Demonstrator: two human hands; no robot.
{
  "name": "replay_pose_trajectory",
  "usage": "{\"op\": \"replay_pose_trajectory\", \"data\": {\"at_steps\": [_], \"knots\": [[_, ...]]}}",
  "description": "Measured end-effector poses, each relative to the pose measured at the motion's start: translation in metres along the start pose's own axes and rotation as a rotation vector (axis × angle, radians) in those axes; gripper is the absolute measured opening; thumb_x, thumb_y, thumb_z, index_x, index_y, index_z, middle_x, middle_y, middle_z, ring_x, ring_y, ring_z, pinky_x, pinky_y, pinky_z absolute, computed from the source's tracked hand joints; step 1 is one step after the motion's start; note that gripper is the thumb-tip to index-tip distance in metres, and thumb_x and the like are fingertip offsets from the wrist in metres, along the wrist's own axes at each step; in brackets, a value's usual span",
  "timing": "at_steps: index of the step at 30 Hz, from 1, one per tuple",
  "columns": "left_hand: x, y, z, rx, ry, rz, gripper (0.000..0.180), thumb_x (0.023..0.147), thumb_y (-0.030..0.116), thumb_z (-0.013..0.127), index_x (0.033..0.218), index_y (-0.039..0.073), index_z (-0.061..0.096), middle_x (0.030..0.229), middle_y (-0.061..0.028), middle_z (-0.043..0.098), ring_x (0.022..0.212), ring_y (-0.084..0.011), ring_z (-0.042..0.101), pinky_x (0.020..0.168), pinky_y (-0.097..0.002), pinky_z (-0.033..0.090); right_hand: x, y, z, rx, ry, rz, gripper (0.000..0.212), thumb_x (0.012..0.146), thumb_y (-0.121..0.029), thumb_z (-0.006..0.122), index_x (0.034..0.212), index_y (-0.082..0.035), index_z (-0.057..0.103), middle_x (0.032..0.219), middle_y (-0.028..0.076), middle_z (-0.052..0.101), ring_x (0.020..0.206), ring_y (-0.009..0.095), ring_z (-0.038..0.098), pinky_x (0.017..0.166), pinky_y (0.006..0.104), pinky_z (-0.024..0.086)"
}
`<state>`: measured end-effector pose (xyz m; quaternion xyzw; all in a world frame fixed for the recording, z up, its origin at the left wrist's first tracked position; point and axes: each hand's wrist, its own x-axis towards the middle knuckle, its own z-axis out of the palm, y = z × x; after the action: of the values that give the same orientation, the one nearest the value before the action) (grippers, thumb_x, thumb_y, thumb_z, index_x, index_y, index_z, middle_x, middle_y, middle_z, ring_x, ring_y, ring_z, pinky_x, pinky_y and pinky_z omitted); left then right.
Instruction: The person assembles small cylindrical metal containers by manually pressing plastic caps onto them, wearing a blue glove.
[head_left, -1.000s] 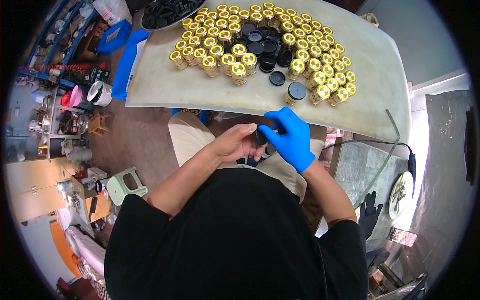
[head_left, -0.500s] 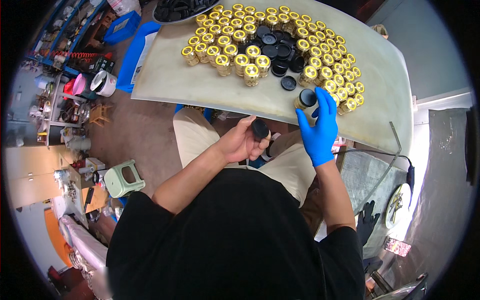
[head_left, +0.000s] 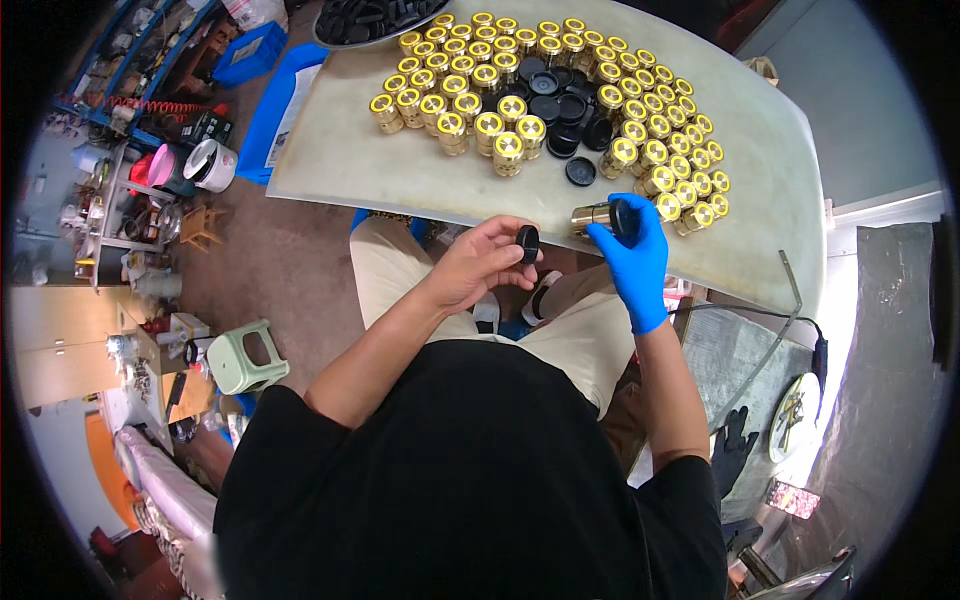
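My bare left hand [head_left: 485, 268] pinches a round black plastic cap [head_left: 528, 244] between thumb and fingers, just off the table's near edge. The cap is turned nearly edge-on. My right hand [head_left: 640, 262], in a blue glove, is closed round a gold metal cylinder [head_left: 592, 216]. That cylinder lies tilted on its side, its black-capped end [head_left: 624, 218] toward my palm and its gold end pointing left. Beyond the hands, many gold cylinders [head_left: 508, 152] with yellow-ringed tops stand upright on the pale table [head_left: 350, 165]. Loose black caps [head_left: 570, 108] lie heaped among them.
A single black cap [head_left: 580, 171] lies near the table's front. At the far left stands a metal bowl [head_left: 335, 42] of black pieces. A blue tray [head_left: 262, 130] adjoins the table's left edge. To the right, a bent metal rod [head_left: 790, 285] crosses the table corner above a grey side surface [head_left: 740, 350].
My right hand has closed on the capped cylinder, which stood upright, and tipped it sideways. My left hand has shifted slightly up and right, turning its cap edge-on.
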<state>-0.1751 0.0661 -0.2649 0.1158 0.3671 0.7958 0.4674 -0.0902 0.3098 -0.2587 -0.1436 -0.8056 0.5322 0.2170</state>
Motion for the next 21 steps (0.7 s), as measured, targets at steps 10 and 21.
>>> {"op": "replay_pose_trajectory", "data": {"at_steps": [10, 21], "knots": [[0.009, 0.003, 0.007, 0.409, 0.115, 0.138, 0.046, 0.094, 0.001, 0.072, 0.137, 0.0, 0.056, 0.12, -0.0093, 0.065, 0.101, -0.0154, 0.068, 0.089, -0.0315, 0.059, -0.019, -0.017, 0.013, 0.471, -0.334, 0.218, 0.047, 0.085, 0.001, 0.077, 0.128, -0.001, 0.059, 0.121, 0.009, 0.064, 0.109, 0.017, 0.064, 0.096, 0.0319, 0.056], [0.011, 0.005, 0.006, 0.434, 0.095, 0.098, 0.043, 0.095, 0.004, 0.072, 0.136, 0.0, 0.058, 0.103, -0.0071, 0.07, 0.094, -0.0134, 0.069, 0.084, -0.0281, 0.057, -0.019, -0.019, 0.012, 0.435, -0.381, 0.218, 0.043, 0.086, 0.002, 0.075, 0.126, -0.003, 0.061, 0.12, 0.007, 0.065, 0.108, 0.014, 0.064, 0.094, 0.0302, 0.056]]}}
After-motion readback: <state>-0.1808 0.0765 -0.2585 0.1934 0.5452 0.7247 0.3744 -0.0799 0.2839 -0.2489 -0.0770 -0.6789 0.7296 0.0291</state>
